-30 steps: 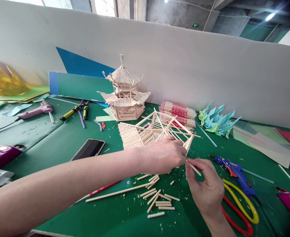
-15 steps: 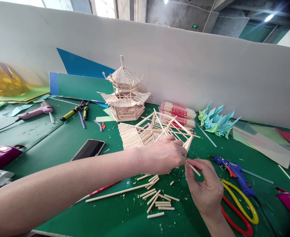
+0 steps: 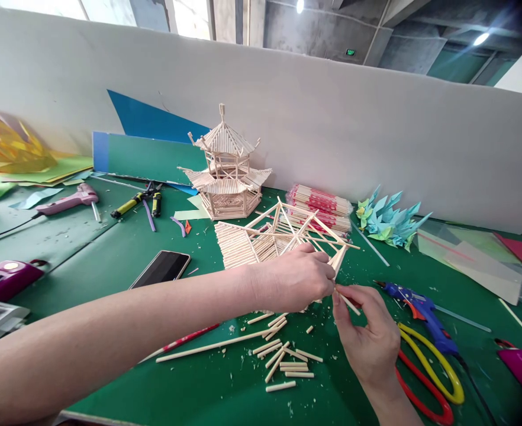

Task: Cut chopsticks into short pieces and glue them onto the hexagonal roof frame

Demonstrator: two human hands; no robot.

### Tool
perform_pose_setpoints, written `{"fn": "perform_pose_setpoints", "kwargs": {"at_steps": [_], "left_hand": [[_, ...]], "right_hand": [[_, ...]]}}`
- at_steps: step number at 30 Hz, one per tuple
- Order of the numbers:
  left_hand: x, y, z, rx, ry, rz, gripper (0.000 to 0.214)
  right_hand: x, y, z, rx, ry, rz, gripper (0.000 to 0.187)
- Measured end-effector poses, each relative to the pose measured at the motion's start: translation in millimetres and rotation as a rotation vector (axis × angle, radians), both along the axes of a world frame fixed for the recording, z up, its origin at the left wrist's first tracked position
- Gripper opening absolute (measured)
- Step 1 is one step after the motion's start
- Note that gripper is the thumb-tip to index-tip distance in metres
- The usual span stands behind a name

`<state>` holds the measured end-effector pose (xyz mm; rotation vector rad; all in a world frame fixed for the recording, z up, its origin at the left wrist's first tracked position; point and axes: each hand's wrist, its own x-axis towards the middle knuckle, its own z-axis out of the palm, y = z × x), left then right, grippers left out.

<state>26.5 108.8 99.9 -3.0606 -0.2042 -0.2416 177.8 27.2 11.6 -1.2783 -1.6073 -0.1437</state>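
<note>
A half-roofed frame of wooden sticks (image 3: pixel 237 244) lies in front of me, its left side covered with a row of sticks. My left hand (image 3: pixel 303 277) reaches across to the frame's near right corner, fingers closed; its fingertips are hidden behind the hand, so what they grip does not show. Close against it, my right hand (image 3: pixel 370 328) pinches a short wooden stick (image 3: pixel 348 304) between thumb and forefinger, one end at the corner. Several cut stick pieces (image 3: pixel 290 367) lie scattered on the green table below the hands.
Behind stands a stick pagoda (image 3: pixel 229 168), beside wrapped stick bundles (image 3: pixel 321 204) and a blue paper flower piece (image 3: pixel 389 216). To the right lie a blue glue gun (image 3: pixel 421 307) and red-yellow scissors (image 3: pixel 436 370). A phone (image 3: pixel 161 269), pliers (image 3: pixel 130 204) and a pink glue gun (image 3: pixel 70 201) are left.
Both hands stay almost still at the frame's corner, with the short stick held in the same place. The whole view has shifted very slightly.
</note>
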Motion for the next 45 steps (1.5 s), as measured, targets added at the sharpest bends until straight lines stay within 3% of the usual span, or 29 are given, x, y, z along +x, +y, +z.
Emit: {"fn": "perform_pose_setpoints", "kwargs": {"at_steps": [9, 15, 23, 32, 35, 38, 40, 43, 45], "left_hand": [[1, 0, 1.5, 0.002, 0.018, 0.013, 0.012], [-8, 3, 9.9, -0.001, -0.020, 0.115, 0.018], [-9, -2, -5.1, -0.050, -0.024, 0.065, 0.022], [-5, -4, -5.4, -0.057, 0.000, 0.070, 0.019], [-7, -1, -3.7, -0.043, -0.042, 0.080, 0.026], [-19, 1, 6.1, 0.013, -0.196, 0.168, 0.035], [-38, -6, 15.3, 0.039, -0.376, 0.261, 0.035], [-78, -33, 21.7, 0.121, -0.698, 0.350, 0.034], [-105, -61, 13.3, 0.178, -0.750, 0.476, 0.039]], "right_hand": [[0, -1, -0.2, -0.025, 0.002, 0.001, 0.008], [-1, -3, -5.9, -0.042, 0.014, -0.035, 0.028], [-5, -1, 0.0, -0.037, 0.019, 0.003, 0.008], [-6, 2, 0.0, -0.035, 0.030, 0.002, 0.005], [-5, 1, -0.8, -0.057, 0.045, -0.013, 0.016], [4, -6, -7.2, -0.082, 0.109, -0.058, 0.034], [12, -15, -15.6, -0.108, 0.155, -0.090, 0.035], [22, -32, -31.6, -0.179, 0.140, -0.143, 0.026], [24, -42, -41.6, -0.228, 0.104, -0.142, 0.019]]}}
